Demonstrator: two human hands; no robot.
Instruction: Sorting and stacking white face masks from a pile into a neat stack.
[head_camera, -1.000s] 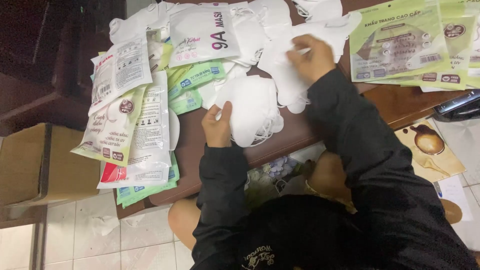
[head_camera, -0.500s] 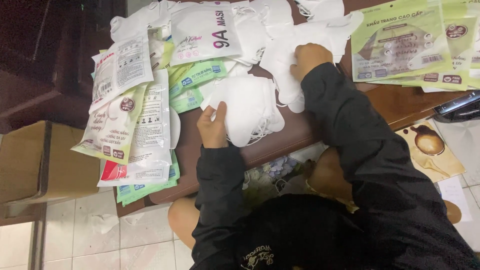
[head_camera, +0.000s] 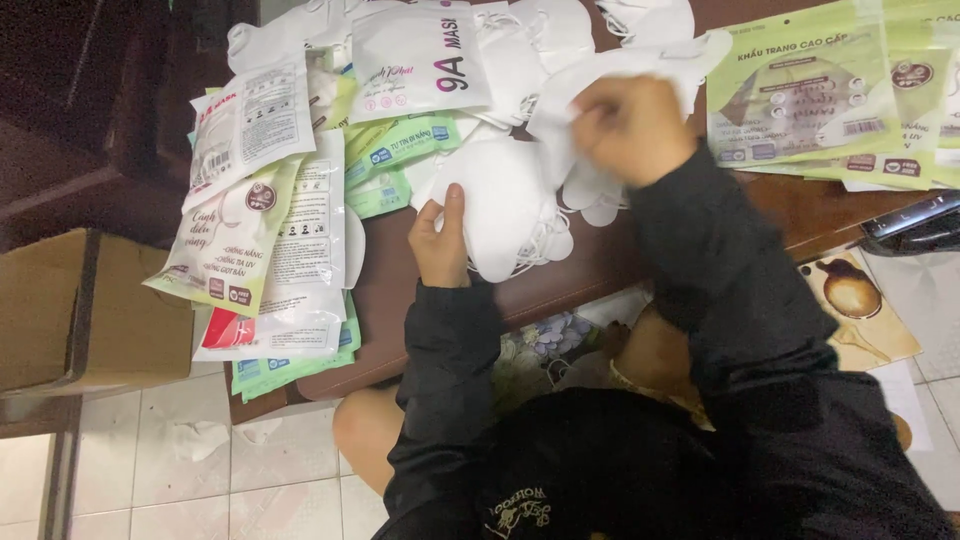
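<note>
My left hand (head_camera: 440, 238) grips the near edge of a stack of white face masks (head_camera: 505, 205) lying on the brown wooden table (head_camera: 600, 270). My right hand (head_camera: 630, 125) is higher up and blurred, pinching a single white mask (head_camera: 600, 80) lifted from the loose white masks behind the stack. Both arms wear dark sleeves.
Mask packets lie in overlapping piles: white and green ones (head_camera: 270, 220) hang over the table's left edge, yellow-green ones (head_camera: 810, 95) at the right. A cardboard box (head_camera: 90, 310) stands at the left on the tiled floor. A dark object (head_camera: 915, 225) sits at the right edge.
My right hand has drawn back from the far pile toward the stack, bringing a white mask. My left hand has stayed on the stack's edge, which looks thicker.
</note>
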